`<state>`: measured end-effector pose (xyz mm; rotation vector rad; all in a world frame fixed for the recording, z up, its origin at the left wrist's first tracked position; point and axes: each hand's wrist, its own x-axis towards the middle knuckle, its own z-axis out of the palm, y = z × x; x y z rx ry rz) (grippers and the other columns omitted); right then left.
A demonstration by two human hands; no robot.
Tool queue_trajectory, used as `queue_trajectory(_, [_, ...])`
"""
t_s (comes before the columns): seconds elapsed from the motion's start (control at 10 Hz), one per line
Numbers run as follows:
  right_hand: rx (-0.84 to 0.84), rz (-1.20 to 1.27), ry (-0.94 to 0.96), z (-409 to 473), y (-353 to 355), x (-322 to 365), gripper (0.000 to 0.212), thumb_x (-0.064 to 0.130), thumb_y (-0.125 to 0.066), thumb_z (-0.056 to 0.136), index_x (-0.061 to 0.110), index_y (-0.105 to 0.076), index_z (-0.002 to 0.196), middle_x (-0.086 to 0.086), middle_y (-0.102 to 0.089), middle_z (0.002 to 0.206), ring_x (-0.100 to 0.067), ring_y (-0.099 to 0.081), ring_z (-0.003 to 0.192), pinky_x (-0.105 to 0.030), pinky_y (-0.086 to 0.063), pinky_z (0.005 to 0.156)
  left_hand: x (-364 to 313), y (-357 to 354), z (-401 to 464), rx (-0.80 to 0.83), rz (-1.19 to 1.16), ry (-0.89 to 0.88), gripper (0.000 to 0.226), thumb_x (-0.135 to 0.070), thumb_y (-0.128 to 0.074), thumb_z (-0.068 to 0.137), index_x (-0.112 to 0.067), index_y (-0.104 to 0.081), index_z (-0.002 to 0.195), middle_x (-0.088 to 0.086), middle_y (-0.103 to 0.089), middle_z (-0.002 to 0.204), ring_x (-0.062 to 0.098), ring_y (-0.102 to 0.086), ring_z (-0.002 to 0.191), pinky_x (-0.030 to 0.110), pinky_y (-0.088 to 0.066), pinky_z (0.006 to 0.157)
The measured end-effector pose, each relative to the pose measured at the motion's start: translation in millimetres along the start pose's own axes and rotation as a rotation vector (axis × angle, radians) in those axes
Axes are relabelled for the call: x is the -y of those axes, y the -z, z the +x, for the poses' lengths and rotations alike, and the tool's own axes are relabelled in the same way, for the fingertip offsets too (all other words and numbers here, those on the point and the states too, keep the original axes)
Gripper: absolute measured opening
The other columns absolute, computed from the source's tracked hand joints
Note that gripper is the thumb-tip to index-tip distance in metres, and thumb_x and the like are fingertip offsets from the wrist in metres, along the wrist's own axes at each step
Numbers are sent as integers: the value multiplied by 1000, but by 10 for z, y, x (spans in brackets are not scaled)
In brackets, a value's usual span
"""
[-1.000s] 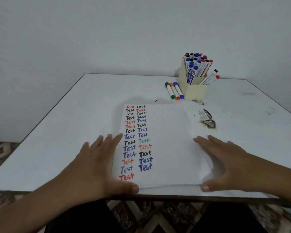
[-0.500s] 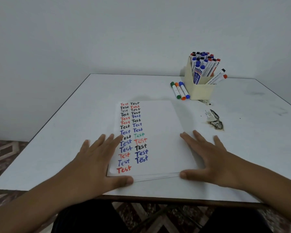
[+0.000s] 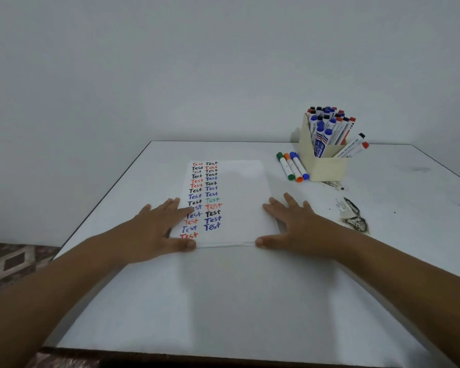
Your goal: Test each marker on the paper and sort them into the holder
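A white paper (image 3: 239,197) with two columns of the word "Test" in several colours lies in the middle of the white table (image 3: 223,301). My left hand (image 3: 157,229) lies flat on its left edge, fingers straight, thumb along the near edge. My right hand (image 3: 295,227) lies flat on its right edge in the same way. A cream holder (image 3: 327,166) at the back right is packed with several markers. Three markers, green (image 3: 285,166), orange (image 3: 292,168) and blue (image 3: 299,166), lie side by side on the table left of the holder.
A dark ink stain (image 3: 355,220) marks the table right of my right hand, with a smaller smudge (image 3: 332,185) by the holder. A plain wall stands behind the table. Patterned floor (image 3: 11,261) shows at the left.
The paper has slid away from the near edge toward the table's middle under both flat hands, and both arms have stretched forward. The markers and holder have not moved.
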<state>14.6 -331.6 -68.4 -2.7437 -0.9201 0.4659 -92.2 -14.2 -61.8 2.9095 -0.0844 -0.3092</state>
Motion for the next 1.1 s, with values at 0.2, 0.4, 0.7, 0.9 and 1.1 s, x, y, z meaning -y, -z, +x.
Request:
queue_trajectory(0.2, [-2,-30,-67,480,134,20,99,75,-48,88,25,-4,162,4,6,169,-21,13,155,-45,-1,124,178,208,474,-9,78,-22,91,-80,-38,79,-38,-13,156,1,-14,164,9,-1,150,44,-2,120])
queue_trajectory(0.4, [19,-127,-130,866,292,8,94,71,-44,94,17,-6,161,-6,1,169,-25,-2,156,-48,-18,124,337,269,912,-33,213,-22,84,-79,-27,87,-39,-4,157,0,-2,166,12,12,151,50,4,122])
queue_trajectory(0.7, [42,-230,-168,1163,466,-39,85,63,-42,99,12,-13,160,-11,-7,168,-28,-19,152,-44,-26,120,299,348,1214,-61,254,-12,122,-100,7,53,-37,-5,157,0,-7,166,17,10,152,54,2,120])
queue_trajectory(0.9, [31,-230,-188,1180,419,-81,88,65,-42,98,14,-7,161,-9,-2,169,-27,-14,154,-44,-23,122,344,289,1241,-103,243,-1,99,-89,-11,75,-35,0,157,-2,-5,166,16,7,152,52,0,120])
queue_trajectory(1.1, [19,-53,-83,566,275,-13,88,61,-44,99,20,3,161,-4,12,169,-20,7,156,-41,-9,125,183,182,819,-228,-15,-129,95,-87,-29,80,-41,9,155,-17,16,162,0,17,148,38,5,123])
